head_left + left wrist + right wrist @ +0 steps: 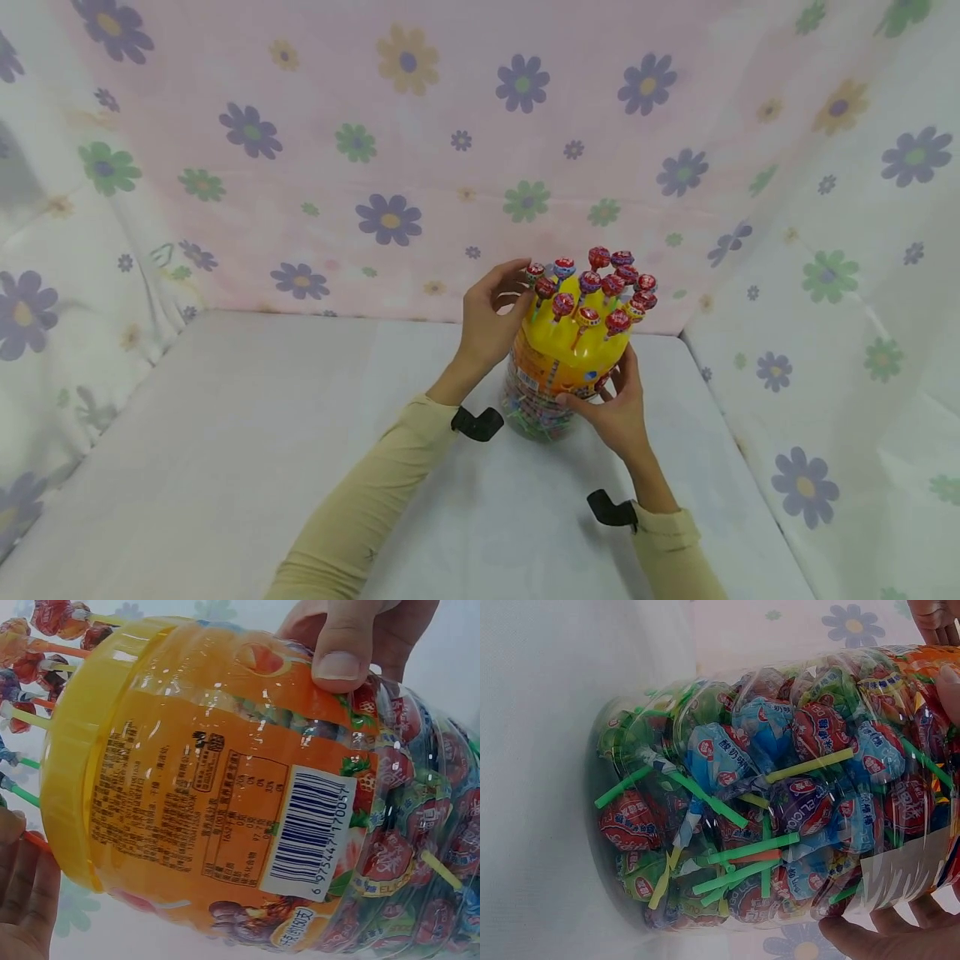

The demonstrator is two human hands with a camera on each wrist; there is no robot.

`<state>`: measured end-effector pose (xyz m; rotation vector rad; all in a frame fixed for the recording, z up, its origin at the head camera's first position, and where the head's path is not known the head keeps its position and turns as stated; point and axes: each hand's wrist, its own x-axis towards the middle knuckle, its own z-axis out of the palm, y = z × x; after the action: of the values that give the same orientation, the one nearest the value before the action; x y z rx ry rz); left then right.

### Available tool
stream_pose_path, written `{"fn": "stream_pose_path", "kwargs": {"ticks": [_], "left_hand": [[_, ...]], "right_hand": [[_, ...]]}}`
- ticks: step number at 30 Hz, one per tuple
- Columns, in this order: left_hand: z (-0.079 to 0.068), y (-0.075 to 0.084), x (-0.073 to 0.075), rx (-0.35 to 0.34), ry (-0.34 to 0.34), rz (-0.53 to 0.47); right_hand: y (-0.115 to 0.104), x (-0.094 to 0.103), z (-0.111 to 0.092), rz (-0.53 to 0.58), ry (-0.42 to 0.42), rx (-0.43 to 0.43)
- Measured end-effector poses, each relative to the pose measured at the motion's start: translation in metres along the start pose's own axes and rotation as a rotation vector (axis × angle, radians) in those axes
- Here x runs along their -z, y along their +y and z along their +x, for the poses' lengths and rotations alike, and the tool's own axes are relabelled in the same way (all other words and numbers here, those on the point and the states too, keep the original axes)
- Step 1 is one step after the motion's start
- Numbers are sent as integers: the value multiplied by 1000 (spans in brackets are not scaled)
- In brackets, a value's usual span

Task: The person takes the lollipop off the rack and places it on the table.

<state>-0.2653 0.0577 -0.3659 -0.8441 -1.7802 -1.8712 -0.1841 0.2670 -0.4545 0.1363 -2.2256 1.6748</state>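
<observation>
Head view: left grip pinches a lollipop, right grip curls round the jar.

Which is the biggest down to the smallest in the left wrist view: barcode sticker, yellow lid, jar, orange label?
1. Jar, counted whole
2. Orange label
3. Yellow lid
4. Barcode sticker, clearly smallest

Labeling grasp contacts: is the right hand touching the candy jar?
Touching. The left wrist view shows it: the thumb of the right hand lies against the candy jar, its tip covering part of the orange label.
</observation>
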Motion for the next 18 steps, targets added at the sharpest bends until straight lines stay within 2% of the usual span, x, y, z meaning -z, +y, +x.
{"fn": "stream_pose_path", "kwargs": {"ticks": [10,18], "left_hand": [[0,1,-2,-28,45,12],[10,6,5,-15,95,-12]], "right_hand": [[-2,-1,-2,1,1,8],[-3,-1,0,1,-5,-1]]}}
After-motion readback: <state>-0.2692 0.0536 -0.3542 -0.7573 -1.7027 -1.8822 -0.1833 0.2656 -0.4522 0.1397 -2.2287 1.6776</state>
